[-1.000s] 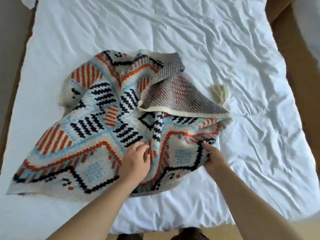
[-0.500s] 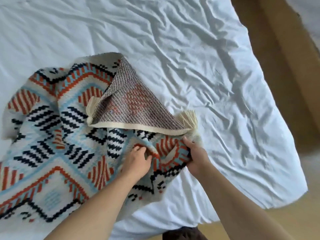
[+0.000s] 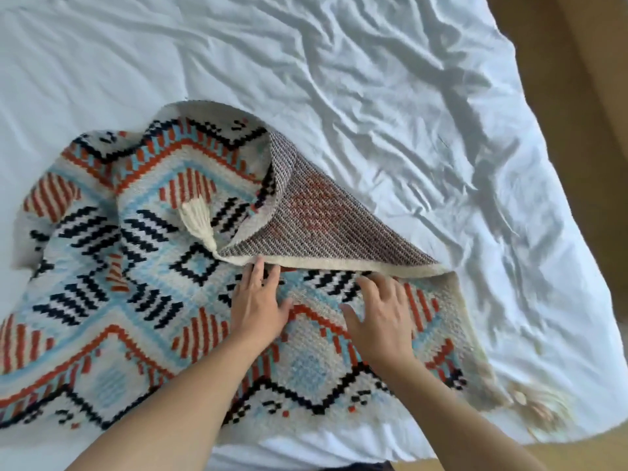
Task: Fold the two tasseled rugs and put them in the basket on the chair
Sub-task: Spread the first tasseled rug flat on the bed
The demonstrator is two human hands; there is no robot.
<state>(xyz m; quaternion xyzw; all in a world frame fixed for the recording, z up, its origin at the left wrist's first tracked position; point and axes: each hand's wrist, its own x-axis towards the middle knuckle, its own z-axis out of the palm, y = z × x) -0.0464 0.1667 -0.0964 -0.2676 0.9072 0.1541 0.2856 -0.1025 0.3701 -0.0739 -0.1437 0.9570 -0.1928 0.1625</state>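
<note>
One tasseled rug (image 3: 136,300), woven in orange, light blue, black and cream, lies spread and rumpled on the bed. Its far right corner is flipped over, showing the grey-brown underside (image 3: 323,229) with a cream edge. A cream tassel (image 3: 197,219) rests on the pattern beside that flap. My left hand (image 3: 258,304) lies flat on the rug with fingers apart, fingertips at the flap's edge. My right hand (image 3: 380,317) is also spread flat on the rug, just below the flap. Neither hand grips anything. The second rug, the basket and the chair are out of view.
A wrinkled white sheet (image 3: 373,96) covers the bed (image 3: 560,334), whose right edge runs diagonally down the frame. Brown floor (image 3: 577,96) shows beyond it at the right. The rug's near right corner (image 3: 530,406) is blurred.
Both hands let go of the bunched rug edge and now lie flat and spread on it. The near right part of the rug has been pulled out flatter. The view shifted left.
</note>
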